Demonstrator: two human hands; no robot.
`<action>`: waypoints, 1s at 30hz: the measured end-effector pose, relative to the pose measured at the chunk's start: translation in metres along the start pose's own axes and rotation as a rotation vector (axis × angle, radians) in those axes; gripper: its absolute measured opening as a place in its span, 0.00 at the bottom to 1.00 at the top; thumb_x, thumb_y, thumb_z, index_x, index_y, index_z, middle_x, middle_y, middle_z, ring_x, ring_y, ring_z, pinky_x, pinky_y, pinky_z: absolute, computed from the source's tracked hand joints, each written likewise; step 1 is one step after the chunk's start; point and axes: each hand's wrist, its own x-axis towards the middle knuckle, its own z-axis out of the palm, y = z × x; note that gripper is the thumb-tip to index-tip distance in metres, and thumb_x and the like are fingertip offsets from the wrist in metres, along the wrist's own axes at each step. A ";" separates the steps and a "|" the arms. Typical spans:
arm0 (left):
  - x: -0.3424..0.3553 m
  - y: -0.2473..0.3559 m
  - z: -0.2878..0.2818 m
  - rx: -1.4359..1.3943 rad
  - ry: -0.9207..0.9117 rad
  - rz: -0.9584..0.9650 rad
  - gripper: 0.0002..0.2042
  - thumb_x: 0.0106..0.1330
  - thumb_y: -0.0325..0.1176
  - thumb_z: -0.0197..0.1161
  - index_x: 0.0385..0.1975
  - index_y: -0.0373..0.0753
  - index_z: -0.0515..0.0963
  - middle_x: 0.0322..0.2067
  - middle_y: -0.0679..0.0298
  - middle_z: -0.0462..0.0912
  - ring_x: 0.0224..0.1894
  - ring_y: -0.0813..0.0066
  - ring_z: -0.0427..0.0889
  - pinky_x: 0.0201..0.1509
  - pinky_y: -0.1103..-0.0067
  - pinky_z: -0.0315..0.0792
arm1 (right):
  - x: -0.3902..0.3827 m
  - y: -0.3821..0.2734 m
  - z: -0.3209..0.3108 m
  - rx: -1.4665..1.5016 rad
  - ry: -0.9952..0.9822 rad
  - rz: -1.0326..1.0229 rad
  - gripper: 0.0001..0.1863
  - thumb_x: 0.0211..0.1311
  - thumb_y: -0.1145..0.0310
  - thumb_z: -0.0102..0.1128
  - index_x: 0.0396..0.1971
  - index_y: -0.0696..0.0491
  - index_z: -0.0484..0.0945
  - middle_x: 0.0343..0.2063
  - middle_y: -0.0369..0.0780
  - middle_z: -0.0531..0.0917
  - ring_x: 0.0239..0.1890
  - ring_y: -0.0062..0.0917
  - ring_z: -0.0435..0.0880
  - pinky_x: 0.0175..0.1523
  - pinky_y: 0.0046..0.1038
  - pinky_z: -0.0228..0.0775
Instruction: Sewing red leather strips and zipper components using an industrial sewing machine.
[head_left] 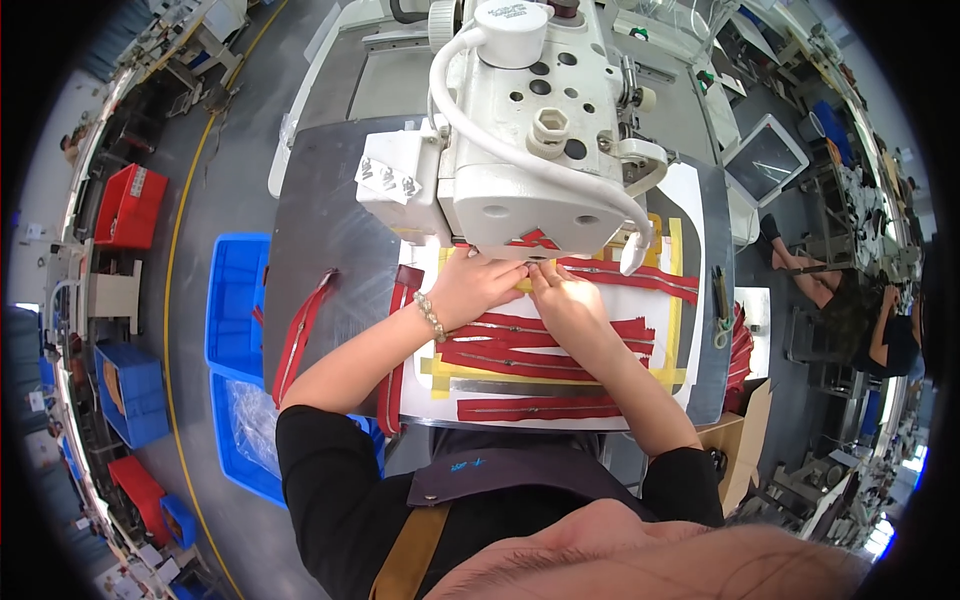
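Observation:
Under the front of the white sewing machine head [545,190], my two hands meet fingertip to fingertip. My left hand [478,287] is closed, its fingers bent; a beaded bracelet circles its wrist. My right hand [568,300] pinches close beside it. Whatever the fingertips press on is mostly covered by the hands and the machine; a bit of yellow shows between them. Red zippers [515,360] with metal teeth lie in rows below my hands on a white sheet edged with yellow tape. Another red zipper [630,275] stretches to the right of my right hand.
One red zipper [300,340] and a folded one [395,345] lie left on the metal table. Small scissors [722,325] rest at its right edge, near a bundle of red zippers [740,350]. Blue bins [235,300] stand left, a cardboard box [750,440] right. A person sits far right.

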 end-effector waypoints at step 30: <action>-0.012 0.022 -0.008 -0.031 0.099 -0.223 0.21 0.54 0.35 0.66 0.49 0.39 0.74 0.43 0.61 0.76 0.47 0.62 0.74 0.54 0.67 0.66 | 0.003 -0.003 -0.008 0.027 0.035 0.005 0.15 0.52 0.74 0.57 0.40 0.65 0.77 0.43 0.51 0.81 0.41 0.37 0.84 0.43 0.28 0.79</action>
